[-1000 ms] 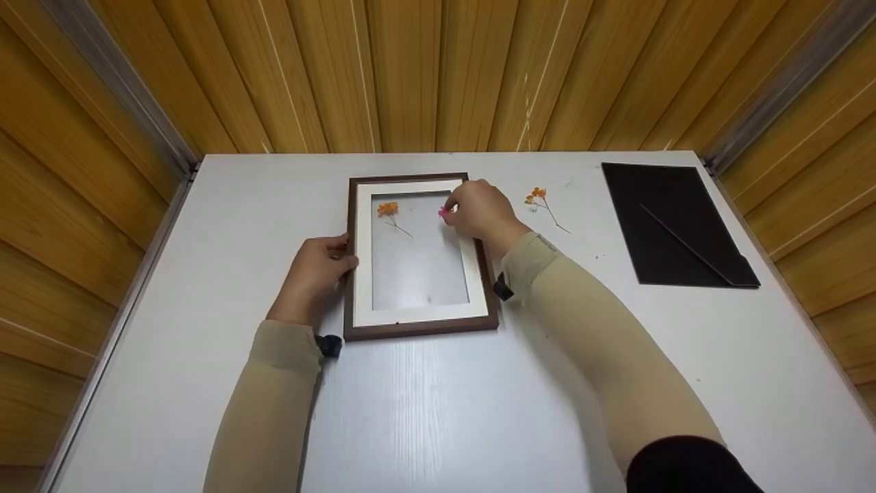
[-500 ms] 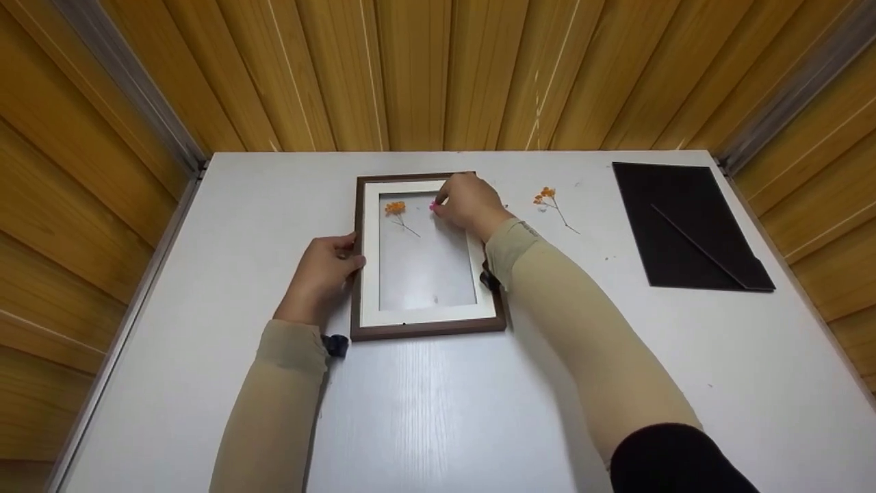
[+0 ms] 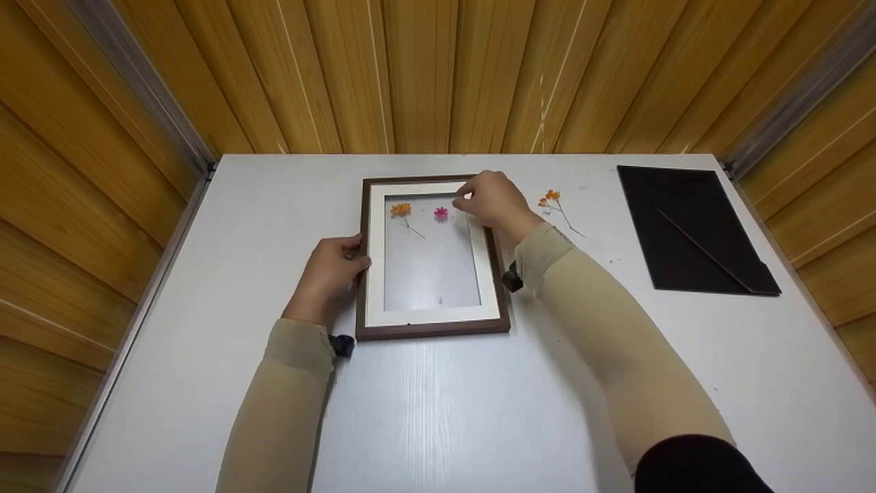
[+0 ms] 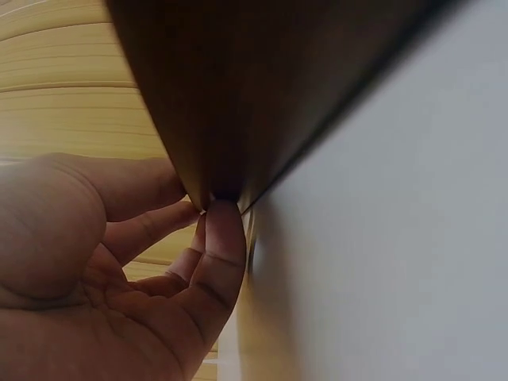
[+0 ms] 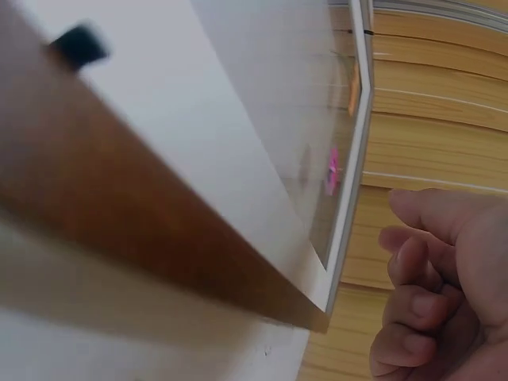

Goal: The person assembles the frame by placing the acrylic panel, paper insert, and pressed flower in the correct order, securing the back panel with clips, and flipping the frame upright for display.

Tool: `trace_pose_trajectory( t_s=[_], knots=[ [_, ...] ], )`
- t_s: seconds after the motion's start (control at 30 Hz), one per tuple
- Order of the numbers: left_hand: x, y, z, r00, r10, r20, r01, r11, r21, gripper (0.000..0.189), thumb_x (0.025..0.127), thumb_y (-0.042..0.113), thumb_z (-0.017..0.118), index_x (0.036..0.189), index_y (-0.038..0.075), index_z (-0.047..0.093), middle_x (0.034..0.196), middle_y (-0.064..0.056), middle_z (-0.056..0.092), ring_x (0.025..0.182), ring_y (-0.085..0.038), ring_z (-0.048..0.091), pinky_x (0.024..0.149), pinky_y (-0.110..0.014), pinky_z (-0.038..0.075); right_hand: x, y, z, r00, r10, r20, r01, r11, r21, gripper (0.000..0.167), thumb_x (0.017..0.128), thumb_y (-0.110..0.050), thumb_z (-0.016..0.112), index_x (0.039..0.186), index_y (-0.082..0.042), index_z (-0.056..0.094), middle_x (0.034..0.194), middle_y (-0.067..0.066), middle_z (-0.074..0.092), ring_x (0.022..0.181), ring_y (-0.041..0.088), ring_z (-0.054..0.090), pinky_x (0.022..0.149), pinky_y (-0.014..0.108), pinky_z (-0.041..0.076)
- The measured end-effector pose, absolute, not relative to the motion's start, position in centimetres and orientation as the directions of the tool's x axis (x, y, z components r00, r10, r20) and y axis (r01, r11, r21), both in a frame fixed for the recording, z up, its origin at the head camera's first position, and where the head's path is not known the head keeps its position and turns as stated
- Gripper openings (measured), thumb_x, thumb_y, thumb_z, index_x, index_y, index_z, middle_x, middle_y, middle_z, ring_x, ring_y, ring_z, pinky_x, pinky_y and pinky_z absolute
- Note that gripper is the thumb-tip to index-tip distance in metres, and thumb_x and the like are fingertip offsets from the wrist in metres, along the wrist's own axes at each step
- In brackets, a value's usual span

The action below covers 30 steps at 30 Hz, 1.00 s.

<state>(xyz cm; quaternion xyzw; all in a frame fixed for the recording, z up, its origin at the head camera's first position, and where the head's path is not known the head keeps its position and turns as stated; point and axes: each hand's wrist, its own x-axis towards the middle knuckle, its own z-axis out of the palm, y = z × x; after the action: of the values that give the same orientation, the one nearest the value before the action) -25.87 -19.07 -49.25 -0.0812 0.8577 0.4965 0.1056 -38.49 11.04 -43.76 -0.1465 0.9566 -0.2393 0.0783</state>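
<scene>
A brown picture frame point(image 3: 432, 332) with a white inner mat lies on the white table. Its left side is gripped between the thumb and fingers of my left hand point(image 3: 330, 275); in the left wrist view the fingers point(image 4: 221, 254) meet the frame's dark side. Inside the mat's opening, a pink flower point(image 3: 441, 214) rests right of an orange flower sprig point(image 3: 401, 209). Over the frame's upper right corner hovers my right hand point(image 3: 498, 202), holding nothing. The right wrist view has that hand's thumb and forefinger apart, the other fingers loosely curled, beside the pink flower point(image 5: 332, 171).
A second orange flower sprig point(image 3: 551, 199) lies on the table right of the frame. Farther right is a black backing board point(image 3: 684, 239) with a slanting strut on it. Wood-look panels point(image 3: 410, 75) stand behind the table and along both sides.
My right hand has let go of the pink flower and drawn back to the right. The flower now lies within the frame's opening. My left hand keeps its grip on the frame.
</scene>
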Motion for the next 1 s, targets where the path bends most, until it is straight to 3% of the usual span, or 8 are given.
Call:
trace_pose_trajectory(
  t_s=[0.13,0.33,0.6,0.77,1.0],
  knots=[
    [-26.2,-19.0,-49.3,-0.964,-0.038,-0.262,-0.243,0.517,0.821,0.060,0.113,0.014,0.068,0.170,0.007,0.050,0.149,-0.020,0.072,0.124,-0.028,0.073,0.097,-0.034,0.063,-37.8,13.2,-43.0,-0.951,-0.302,-0.074,-0.219,0.821,-0.528,0.042,0.110,-0.034,0.073,0.141,-0.007,0.080,0.142,0.016,0.078,0.123,0.029,0.071,0.104,0.048,0.060],
    [-26.5,-18.7,-49.4,-0.963,-0.029,-0.267,-0.246,0.492,0.835,0.060,0.113,0.013,0.067,0.170,0.006,0.049,0.151,-0.020,0.072,0.126,-0.028,0.074,0.099,-0.034,0.064,-35.3,17.8,-42.6,-0.966,-0.258,-0.010,-0.199,0.771,-0.605,0.041,0.110,-0.036,0.075,0.141,-0.009,0.080,0.116,0.015,0.079,0.092,0.020,0.062,0.079,0.034,0.052],
    [-26.7,-18.7,-49.6,-0.960,-0.023,-0.278,-0.255,0.475,0.842,0.060,0.113,0.012,0.067,0.170,0.005,0.048,0.149,-0.020,0.072,0.129,-0.029,0.073,0.105,-0.037,0.064,-30.7,24.7,-42.2,-0.978,-0.180,0.109,-0.207,0.738,-0.642,0.038,0.107,-0.032,0.081,0.135,-0.006,0.083,0.095,0.014,0.078,0.084,0.018,0.059,0.069,0.024,0.046],
    [-26.5,-18.8,-49.6,-0.959,-0.020,-0.283,-0.259,0.470,0.844,0.061,0.114,0.012,0.066,0.171,0.005,0.047,0.149,-0.021,0.071,0.127,-0.029,0.073,0.101,-0.033,0.064,-28.5,28.2,-42.0,-0.980,-0.130,0.151,-0.197,0.761,-0.619,0.036,0.106,-0.030,0.082,0.132,-0.006,0.084,0.085,0.009,0.074,0.074,0.016,0.057,0.061,0.024,0.045],
    [-26.7,-18.7,-49.6,-0.963,-0.015,-0.268,-0.240,0.494,0.836,0.060,0.113,0.013,0.067,0.170,0.005,0.048,0.148,-0.020,0.073,0.118,-0.024,0.075,0.092,-0.028,0.063,-25.9,32.2,-42.7,-0.985,-0.077,0.154,-0.156,0.781,-0.604,0.033,0.103,-0.029,0.086,0.127,-0.005,0.085,0.090,0.008,0.074,0.075,0.009,0.056,0.061,0.022,0.044]
  ],
)
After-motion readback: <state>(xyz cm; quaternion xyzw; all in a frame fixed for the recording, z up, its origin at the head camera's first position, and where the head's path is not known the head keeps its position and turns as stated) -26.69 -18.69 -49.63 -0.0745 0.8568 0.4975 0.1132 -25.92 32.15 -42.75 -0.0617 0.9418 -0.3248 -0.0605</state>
